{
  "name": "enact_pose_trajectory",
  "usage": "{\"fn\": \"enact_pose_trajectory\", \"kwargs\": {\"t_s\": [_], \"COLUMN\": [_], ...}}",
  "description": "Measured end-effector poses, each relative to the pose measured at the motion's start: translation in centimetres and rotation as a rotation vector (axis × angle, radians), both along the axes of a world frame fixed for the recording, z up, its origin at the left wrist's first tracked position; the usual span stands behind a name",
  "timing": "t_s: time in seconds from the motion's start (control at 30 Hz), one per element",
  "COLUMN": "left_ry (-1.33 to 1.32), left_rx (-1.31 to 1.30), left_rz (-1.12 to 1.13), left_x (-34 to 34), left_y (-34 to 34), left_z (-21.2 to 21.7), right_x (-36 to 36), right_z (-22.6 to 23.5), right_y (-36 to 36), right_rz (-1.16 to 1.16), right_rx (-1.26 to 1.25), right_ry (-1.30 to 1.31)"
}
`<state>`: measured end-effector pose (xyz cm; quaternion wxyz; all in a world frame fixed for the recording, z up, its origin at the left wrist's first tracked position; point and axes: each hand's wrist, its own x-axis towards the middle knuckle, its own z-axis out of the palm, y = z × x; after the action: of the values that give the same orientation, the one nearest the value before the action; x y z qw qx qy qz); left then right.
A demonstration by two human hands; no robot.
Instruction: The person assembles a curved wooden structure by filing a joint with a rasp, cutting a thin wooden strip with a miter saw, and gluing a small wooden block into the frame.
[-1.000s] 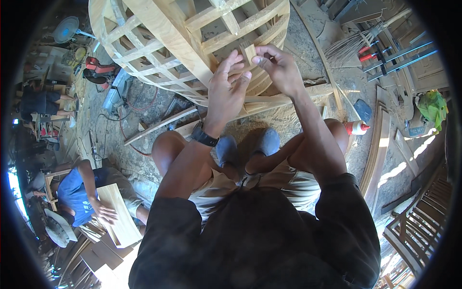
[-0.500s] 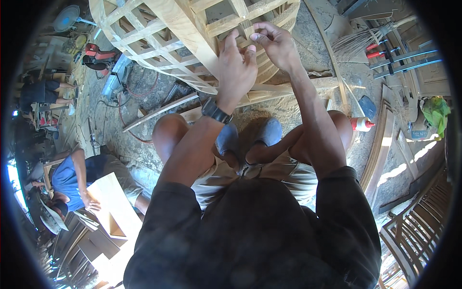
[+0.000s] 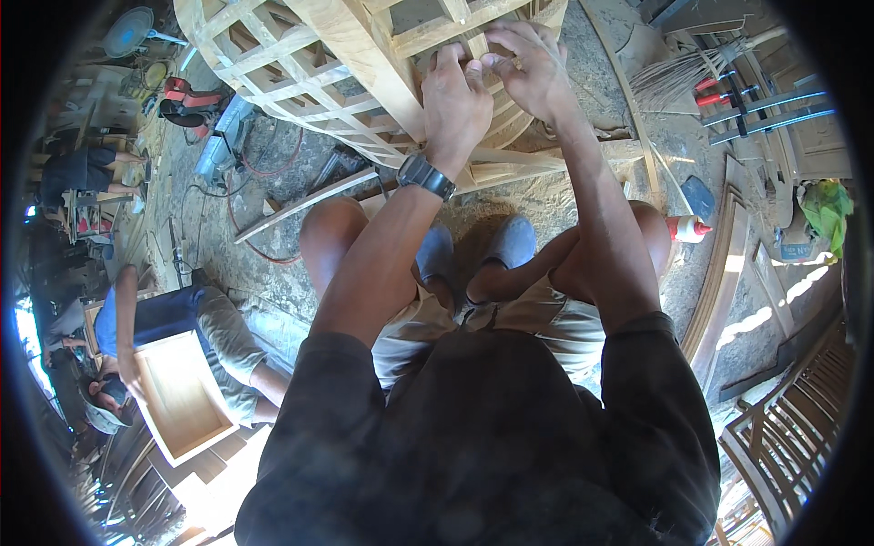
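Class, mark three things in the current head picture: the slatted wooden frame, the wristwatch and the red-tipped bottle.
Slatted wooden frame [image 3: 366, 59]: head view, on its broad plank.
Wristwatch [image 3: 424, 175]: head view, on its dark outer side.
Red-tipped bottle [image 3: 685, 228]: head view, on its white part.

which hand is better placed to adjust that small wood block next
Probably the right hand: its fingers curl close beside the small wood block at the latticed wooden frame. The left hand has most fingers farther left.
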<state>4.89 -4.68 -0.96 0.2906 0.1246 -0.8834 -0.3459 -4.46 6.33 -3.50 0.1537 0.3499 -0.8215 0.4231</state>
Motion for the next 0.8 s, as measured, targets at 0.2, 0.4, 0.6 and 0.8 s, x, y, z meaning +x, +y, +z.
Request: {"fn": "enact_pose_trajectory", "kwargs": {"t_s": [0.2, 0.4, 0.6, 0.8], "left_ry": [0.127, 0.055, -0.137, -0.058], "left_rx": [0.171, 0.181, 0.264, 0.157], "left_rz": [-0.063, -0.042, -0.019, -0.152], "left_x": [-0.9, -0.9, -0.7, 5.4], "left_y": [-1.3, -0.7, -0.1, -1.3], "left_z": [-1.0, 0.6, 2.0, 5.0], "right_x": [-1.2, -1.8, -2.2, -3.9], "right_z": [0.2, -0.4, 1.2, 0.0], "right_y": [0.0, 0.0, 0.4, 1.4], "right_rz": [0.222, 0.164, 0.477, 0.523], "right_rx": [0.134, 0.182, -0.133, -0.049], "right_ry": [-0.203, -0.108, -0.301, -0.374]}}
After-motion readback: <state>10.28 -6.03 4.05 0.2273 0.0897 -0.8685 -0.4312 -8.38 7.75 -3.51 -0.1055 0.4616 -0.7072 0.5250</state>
